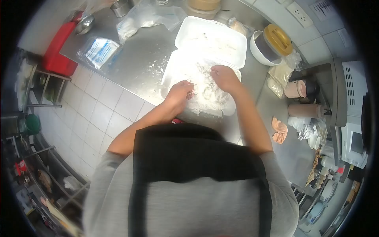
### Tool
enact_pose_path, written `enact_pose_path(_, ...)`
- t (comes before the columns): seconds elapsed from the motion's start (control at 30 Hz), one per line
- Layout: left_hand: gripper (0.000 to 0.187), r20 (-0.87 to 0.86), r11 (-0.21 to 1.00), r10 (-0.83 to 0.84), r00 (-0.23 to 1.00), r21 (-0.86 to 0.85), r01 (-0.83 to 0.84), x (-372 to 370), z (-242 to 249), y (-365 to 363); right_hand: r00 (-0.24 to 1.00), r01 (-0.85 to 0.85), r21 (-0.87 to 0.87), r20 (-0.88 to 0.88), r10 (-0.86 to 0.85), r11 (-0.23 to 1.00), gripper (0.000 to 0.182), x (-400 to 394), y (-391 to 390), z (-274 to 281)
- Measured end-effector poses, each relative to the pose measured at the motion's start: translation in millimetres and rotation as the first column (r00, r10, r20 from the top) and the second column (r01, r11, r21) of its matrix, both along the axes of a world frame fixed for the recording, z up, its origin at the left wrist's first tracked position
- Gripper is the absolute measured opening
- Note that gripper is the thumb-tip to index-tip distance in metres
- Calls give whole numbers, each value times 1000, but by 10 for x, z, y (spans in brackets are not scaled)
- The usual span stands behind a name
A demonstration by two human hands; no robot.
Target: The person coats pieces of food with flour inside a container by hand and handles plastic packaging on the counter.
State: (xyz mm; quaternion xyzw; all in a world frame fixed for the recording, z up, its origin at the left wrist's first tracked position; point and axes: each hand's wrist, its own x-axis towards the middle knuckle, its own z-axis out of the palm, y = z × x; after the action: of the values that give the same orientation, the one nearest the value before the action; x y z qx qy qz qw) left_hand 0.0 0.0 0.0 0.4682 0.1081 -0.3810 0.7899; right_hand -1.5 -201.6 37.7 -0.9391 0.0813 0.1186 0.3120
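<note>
An open white foam container [233, 51] lies on the steel counter, its lid folded back to the far side. White flour [209, 93] fills its near half, with floury pieces in it that I cannot make out clearly. My left hand [181, 94] is at the left side of the flour, fingers curled and their tips dusted white. Over the right part of the flour is my right hand [226, 79], its fingers bent together toward the thumb. Whether either hand holds anything is hidden by the fingers and the flour.
Spilled flour marks the steel counter [138, 59] left of the container. A plastic-wrapped packet [102, 51], a flour bag [132, 25] and a metal bowl [84, 24] stand farther left. At the right are a white bowl [256, 51], yellow-lidded tub [278, 39] and peach cloth [279, 130].
</note>
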Motion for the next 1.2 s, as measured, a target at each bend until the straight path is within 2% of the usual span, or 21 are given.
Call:
enact_pose_path(0.03,15,-28,1000,12,1000,-4,-12,4,-11,-47,998,-52,-224,-52,41,973,51,23,103,101)
enact_pose_path(0.07,15,-55,1000,24,998,-9,-24,12,-20,-90,991,-111,-434,-110,70,894,49,41,131,141)
enact_pose_path(0.2,15,-98,997,62,993,-30,-65,97,-81,-33,993,-94,-125,-83,84,988,50,118,48,-63)
enact_pose_path(0.27,15,-124,997,75,989,-22,-78,133,-102,-30,992,-91,65,-78,96,994,51,88,8,-48)
enact_pose_path(0.37,17,-106,996,92,990,9,-92,124,-53,-7,997,-44,244,-52,59,969,55,20,80,4)
enact_pose_path(0.47,22,-194,997,71,978,-26,-77,207,-112,86,992,-41,261,-101,70,964,54,-62,237,166)
enact_pose_path(0.6,28,-129,990,3,992,-136,-21,272,-217,250,994,113,307,-40,-106,945,57,-227,555,184)
enact_pose_path(0.63,29,-119,986,-6,993,-169,-14,266,-155,283,968,244,463,-70,-239,852,57,-262,658,148)
enact_pose_path(0.7,30,-90,979,-28,996,-202,9,271,-102,325,862,451,710,-189,-470,541,57,-302,818,38)
enact_pose_path(0.8,30,-71,976,-45,996,-214,29,280,-79,339,887,405,864,-292,-358,298,56,-335,849,-102)
enact_pose_path(0.87,32,-101,973,-29,994,-229,5,283,-65,341,877,354,910,-243,-414,216,54,-366,895,-279)
enact_pose_path(0.9,32,-72,983,-25,997,-183,12,286,-87,334,871,323,930,-218,-441,178,53,-361,932,-287)
enact_pose_path(0.97,33,-18,995,-17,1000,-95,15,268,-158,304,841,396,899,-275,-465,185,51,-354,938,-251)
enact_pose_path(1.07,30,44,994,-12,999,-106,17,213,-50,297,814,469,855,-321,-484,222,48,-327,883,-330)
enact_pose_path(1.2,26,-13,996,-53,999,-66,52,289,-201,339,815,504,822,-351,-461,266,46,-297,904,-196)
